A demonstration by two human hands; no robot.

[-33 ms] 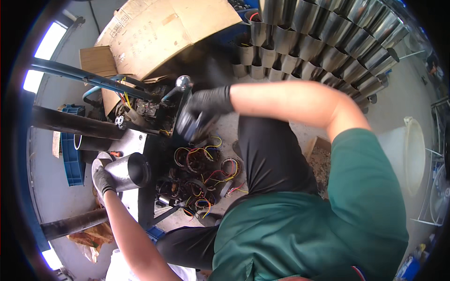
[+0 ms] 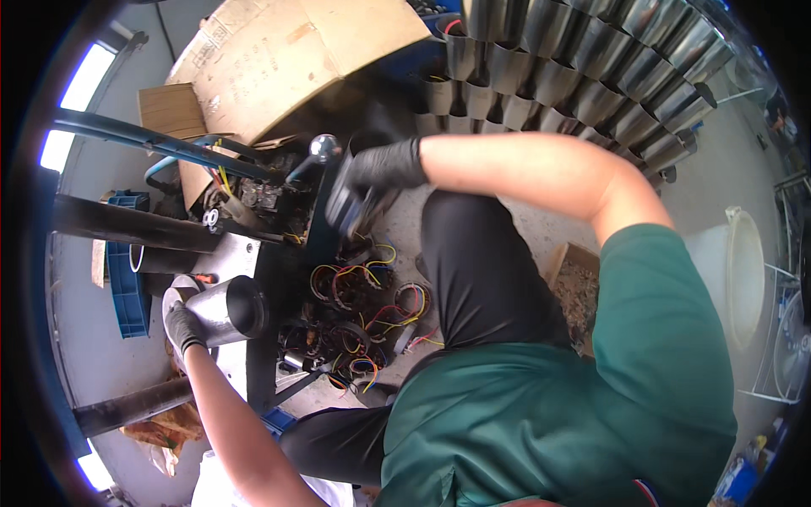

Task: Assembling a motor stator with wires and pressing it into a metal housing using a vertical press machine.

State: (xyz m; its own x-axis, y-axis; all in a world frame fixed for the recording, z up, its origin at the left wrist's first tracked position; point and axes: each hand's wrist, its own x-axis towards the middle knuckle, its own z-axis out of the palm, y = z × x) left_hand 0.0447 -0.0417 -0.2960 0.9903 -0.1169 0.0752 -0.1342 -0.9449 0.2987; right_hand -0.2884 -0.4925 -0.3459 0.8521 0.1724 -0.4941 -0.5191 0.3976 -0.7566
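A shiny metal tube (image 2: 226, 311) is held lying on its side by the left hand (image 2: 182, 325), which wears a black glove; the fingers are wrapped around the closed end, so that the dark open mouth faces the middle of the scene. The tube rests on or just above a pale metal plate (image 2: 232, 253) of the machine, probably for support, though contact cannot be told.

The right hand (image 2: 384, 169), also gloved in black, is stretched forward over the knee, and a dark cylindrical part (image 2: 348, 207) is gripped from above with the fingers curled around it. The part is held tilted, just beside a chrome-knobbed lever (image 2: 321, 150), apparently to keep it clear of the machine frame.

Below the right hand, coils with coloured wires (image 2: 359, 291) lie heaped on the floor between the machine and the person's dark trouser leg, within easy reach. Many more shiny tubes (image 2: 574, 68) are stacked in rows at the far side, and a flattened cardboard box (image 2: 279, 59) leans above the machine. A white bucket (image 2: 735, 270) stands well apart on the right.
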